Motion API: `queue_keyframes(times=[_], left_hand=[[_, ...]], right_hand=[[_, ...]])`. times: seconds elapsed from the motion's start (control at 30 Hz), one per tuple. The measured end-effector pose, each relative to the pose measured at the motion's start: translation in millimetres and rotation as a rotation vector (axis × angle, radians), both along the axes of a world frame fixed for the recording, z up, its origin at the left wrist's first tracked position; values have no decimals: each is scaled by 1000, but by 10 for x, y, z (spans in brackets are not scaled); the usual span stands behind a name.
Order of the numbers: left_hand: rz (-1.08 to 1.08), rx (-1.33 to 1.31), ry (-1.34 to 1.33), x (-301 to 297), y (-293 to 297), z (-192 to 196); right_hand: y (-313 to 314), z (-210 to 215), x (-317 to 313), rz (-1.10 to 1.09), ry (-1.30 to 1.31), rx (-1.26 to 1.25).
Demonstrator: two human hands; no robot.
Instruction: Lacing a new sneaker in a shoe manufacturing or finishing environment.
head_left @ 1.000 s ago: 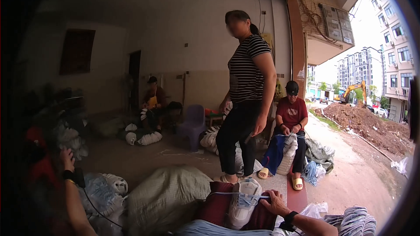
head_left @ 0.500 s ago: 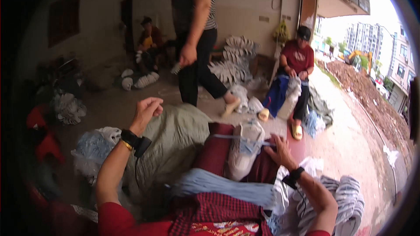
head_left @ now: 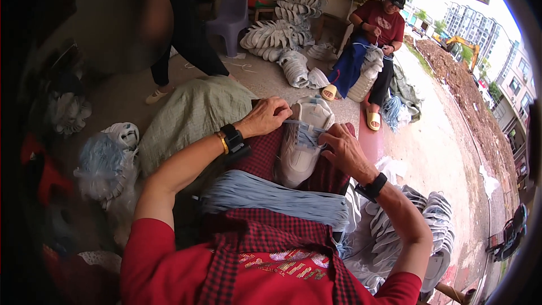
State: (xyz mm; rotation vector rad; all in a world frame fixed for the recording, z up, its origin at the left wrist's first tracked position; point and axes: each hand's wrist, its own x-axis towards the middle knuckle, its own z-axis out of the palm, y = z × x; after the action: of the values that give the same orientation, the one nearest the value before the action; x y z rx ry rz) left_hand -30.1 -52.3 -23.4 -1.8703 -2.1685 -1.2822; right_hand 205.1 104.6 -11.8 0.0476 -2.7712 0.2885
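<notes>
A whitish shoe upper (head_left: 294, 165) lies lengthwise over my lap, toe toward me. Its light blue shoelace (head_left: 306, 136) crosses the eyelet rows. My left hand (head_left: 266, 117) is at the upper's left edge, fingers closed in a pinch on one end of the lace. On the opposite edge, my right hand (head_left: 343, 148) has its thumb and fingers bent around the lace, against the upper. A thick bundle of light blue laces (head_left: 274, 196) lies across my lap, nearer to me than the shoe upper.
Stacked shoe uppers (head_left: 437, 220) stand at my right. A greenish sack (head_left: 195, 118) and a bagged bundle (head_left: 107, 164) are at left. Ahead, a seated person (head_left: 381, 28) handles a shoe upper; another person (head_left: 180, 28) stands at far left. More uppers (head_left: 276, 36) are piled by a purple chair (head_left: 230, 20).
My left hand has come down from its raised place at the left to the shoe upper and now pinches the lace. The standing person appears farther left, and the view has shifted.
</notes>
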Motion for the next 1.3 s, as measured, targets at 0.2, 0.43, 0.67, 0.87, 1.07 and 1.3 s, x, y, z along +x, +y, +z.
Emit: queue_keyframes(times=[0.2,0.43,0.67,0.87,1.07,1.3], left_hand=[[19,-17,241,-94,107,-223],[-67,-26,113,-63,167,-146],[-127,51,-30,-450,-33,-106],[-62,-32,-32,-586,-298,-168],[39,-67,-151,-269,-153,-111],[-23,147,97,207,-30,-172]], right_hand=[[-41,132,-68,35,-68,-262],[123,27,-249,-72,39,-561],[133,-58,-240,-133,51,-830],[104,-75,-260,-83,168,-468],[128,51,-301,-76,135,-323],[48,124,-384,-50,143,-73]])
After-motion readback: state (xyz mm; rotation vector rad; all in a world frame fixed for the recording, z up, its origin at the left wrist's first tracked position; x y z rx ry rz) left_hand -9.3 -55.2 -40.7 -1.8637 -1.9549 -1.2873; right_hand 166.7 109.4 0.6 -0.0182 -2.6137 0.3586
